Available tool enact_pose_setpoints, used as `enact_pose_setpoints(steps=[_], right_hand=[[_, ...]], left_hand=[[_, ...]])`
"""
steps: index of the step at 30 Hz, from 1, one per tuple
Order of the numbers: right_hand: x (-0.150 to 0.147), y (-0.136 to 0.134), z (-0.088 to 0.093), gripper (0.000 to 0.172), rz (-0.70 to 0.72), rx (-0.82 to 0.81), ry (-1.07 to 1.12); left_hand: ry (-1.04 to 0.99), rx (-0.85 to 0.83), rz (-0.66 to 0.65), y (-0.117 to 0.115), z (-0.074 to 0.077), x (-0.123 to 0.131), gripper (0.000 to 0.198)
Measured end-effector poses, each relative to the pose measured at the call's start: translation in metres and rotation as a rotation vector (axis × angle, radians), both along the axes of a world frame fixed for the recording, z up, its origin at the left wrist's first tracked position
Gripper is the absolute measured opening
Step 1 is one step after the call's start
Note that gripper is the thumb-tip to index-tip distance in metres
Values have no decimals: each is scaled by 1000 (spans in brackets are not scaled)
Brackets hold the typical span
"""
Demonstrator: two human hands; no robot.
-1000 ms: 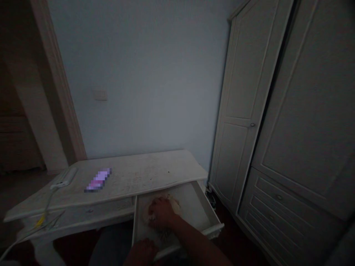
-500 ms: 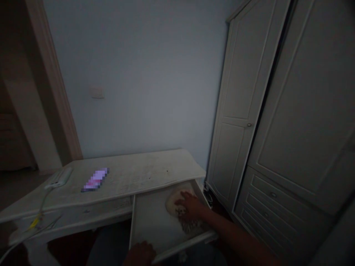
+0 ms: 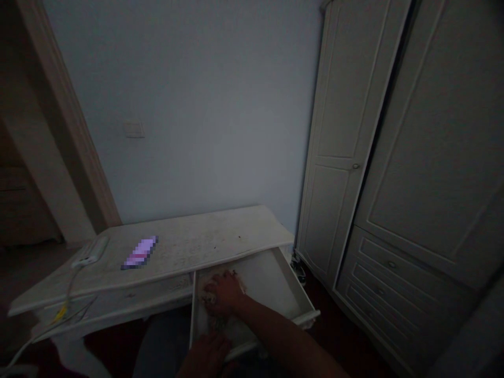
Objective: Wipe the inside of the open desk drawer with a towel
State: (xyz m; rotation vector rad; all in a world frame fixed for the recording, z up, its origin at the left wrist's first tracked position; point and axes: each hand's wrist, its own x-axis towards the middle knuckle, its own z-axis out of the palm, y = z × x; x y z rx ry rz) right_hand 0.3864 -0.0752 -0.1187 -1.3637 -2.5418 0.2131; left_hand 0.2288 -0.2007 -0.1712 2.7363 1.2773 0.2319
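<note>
A pale cloth [image 3: 210, 299] with a dark pattern lies bunched on the bottom of the pulled-out drawer [image 3: 271, 286]. My right hand [image 3: 227, 294] presses down on it with spread fingers, near the drawer's left side, and covers much of it. At the drawer's front left corner, my left hand [image 3: 209, 353] rests over the front edge with its fingers curled. The dim light makes its fingertips hard to see. The drawer belongs to a white desk [image 3: 228, 226].
On the desktop lies a pixelated purple-pink, phone-shaped thing [image 3: 139, 253]. Farther left is a white power strip [image 3: 92, 252] whose cable hangs over the front edge. A pale wardrobe [image 3: 334, 210] stands on the right. Dark items [image 3: 298, 270] sit on the floor between desk and wardrobe.
My right hand has slid the cloth from the drawer's right side to its left side. My left hand stays at the front left corner. The view has shifted slightly.
</note>
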Motion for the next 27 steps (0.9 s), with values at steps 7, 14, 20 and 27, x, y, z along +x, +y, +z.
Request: enact_pose_setpoints(steps=[7,14,20,27], right_hand=[[66,-23,12,46,332,-116,-128],[163,-29,30,65,-157,-279,-107],[152,-1,34,55,-411,-118,-56],[27,10,14,53,-184,-41,-31]], left_hand=[[-52,159,115,10,-18,-30,34],[-145,356,268,13,-18,-37,46],[-259,763,201,17,-17,-28,35],[-255,800,183,16,-9,-26,32]])
